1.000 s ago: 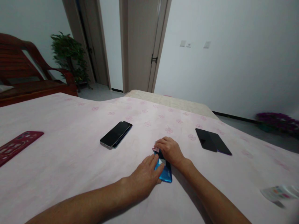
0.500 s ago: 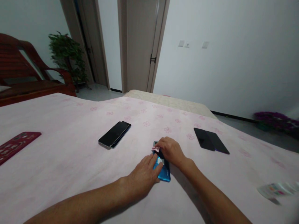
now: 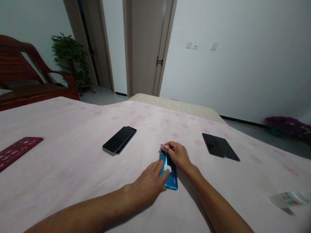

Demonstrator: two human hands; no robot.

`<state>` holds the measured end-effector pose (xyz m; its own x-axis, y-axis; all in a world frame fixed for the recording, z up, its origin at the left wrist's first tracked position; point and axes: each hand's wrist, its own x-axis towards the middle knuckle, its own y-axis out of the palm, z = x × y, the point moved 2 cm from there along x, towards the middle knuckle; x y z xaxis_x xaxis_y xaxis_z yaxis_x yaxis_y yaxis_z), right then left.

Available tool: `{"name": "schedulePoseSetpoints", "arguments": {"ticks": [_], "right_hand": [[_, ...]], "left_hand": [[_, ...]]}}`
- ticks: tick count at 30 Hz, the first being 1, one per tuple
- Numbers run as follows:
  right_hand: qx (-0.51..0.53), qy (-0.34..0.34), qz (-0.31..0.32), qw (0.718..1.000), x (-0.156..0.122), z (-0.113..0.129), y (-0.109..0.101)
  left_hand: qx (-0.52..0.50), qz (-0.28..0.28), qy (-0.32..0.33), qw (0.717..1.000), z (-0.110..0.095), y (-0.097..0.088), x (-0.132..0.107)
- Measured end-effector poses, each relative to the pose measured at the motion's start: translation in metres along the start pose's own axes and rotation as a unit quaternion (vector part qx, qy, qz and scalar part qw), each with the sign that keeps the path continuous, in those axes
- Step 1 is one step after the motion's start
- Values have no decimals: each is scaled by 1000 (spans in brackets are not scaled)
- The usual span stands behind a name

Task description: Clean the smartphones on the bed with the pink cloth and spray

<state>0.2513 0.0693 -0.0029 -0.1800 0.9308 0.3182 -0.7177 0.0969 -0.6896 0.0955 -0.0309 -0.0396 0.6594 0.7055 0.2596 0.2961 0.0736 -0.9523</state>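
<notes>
A blue smartphone lies back side up on the pink bedspread, with a white sticker on its back. My left hand holds it from the left, fingers and thumb pressed on its back near the sticker. My right hand is at the phone's top end, pinching a small pink piece of cloth or soft wrap over the camera corner. The right fingers hide part of the phone's upper edge.
Two stacked black phones lie to the left, and two overlapping dark phones to the right. A red phone case rests at far left. A blurred white packet lies at lower right. Beyond the bed stand a wooden bench and a plant.
My right hand has moved slightly up toward the phone's top edge with the pink cloth, uncovering more of the blue back. The left hand stays in place.
</notes>
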Motion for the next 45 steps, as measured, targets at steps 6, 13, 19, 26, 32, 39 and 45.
{"name": "schedulePoseSetpoints", "arguments": {"ticks": [6,13,19,26,32,39,45], "right_hand": [[19,6,25,999,4,1,-1],[-78,-29,-19,996,12,3,9],[-124,-49,64,989,5,13,6],[24,26,32,999,7,4,9],[335,158,52,928,-8,3,1],[420,192,3,887,-36,27,-10],[356,132,-78,922,-49,20,-49]], "left_hand": [[1,-1,5,1000,0,0,0],[-2,6,-3,1000,0,0,0],[-7,22,-3,1000,-1,-4,2],[-18,29,-7,999,-3,-12,3],[-208,-68,-89,972,16,-29,3],[-539,-183,-265,778,26,-37,37],[-581,-180,-247,755,9,-48,73]]}}
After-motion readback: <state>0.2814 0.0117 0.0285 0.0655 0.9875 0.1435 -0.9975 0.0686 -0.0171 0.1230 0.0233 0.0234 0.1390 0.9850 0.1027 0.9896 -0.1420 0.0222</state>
